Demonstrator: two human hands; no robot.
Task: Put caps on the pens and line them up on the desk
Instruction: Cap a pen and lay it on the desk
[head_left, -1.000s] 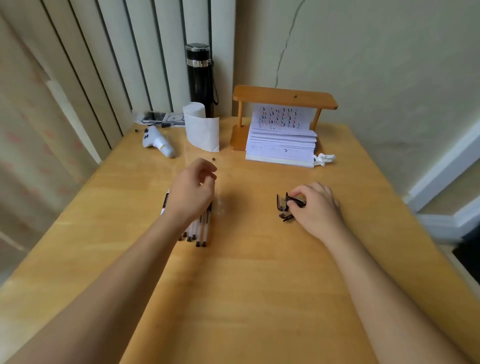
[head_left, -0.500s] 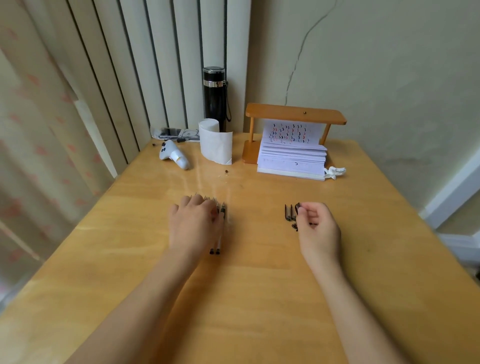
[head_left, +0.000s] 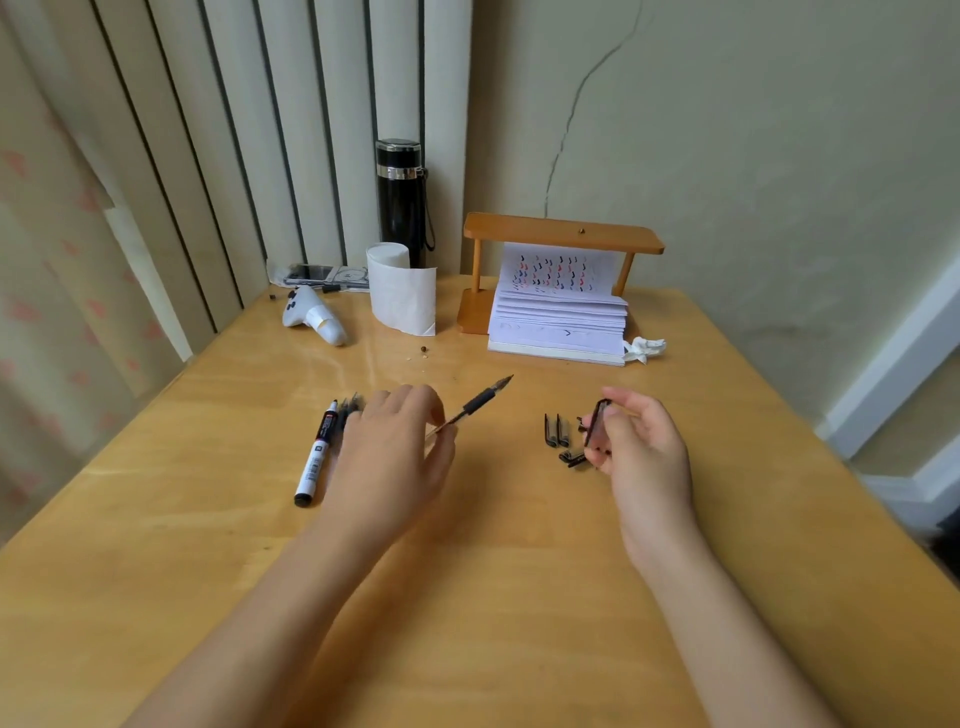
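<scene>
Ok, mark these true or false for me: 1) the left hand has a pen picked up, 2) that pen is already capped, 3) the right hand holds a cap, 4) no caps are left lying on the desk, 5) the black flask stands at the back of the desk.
1) True. The left hand holds a pen in its grip, the tip pointing away and to the right.
2) False. The pen's bare tip shows; no cap is on it.
3) True. The right hand pinches a black cap.
4) False. Several loose caps lie on the desk just left of the right hand.
5) True. The black flask stands upright behind the paper roll.
</scene>
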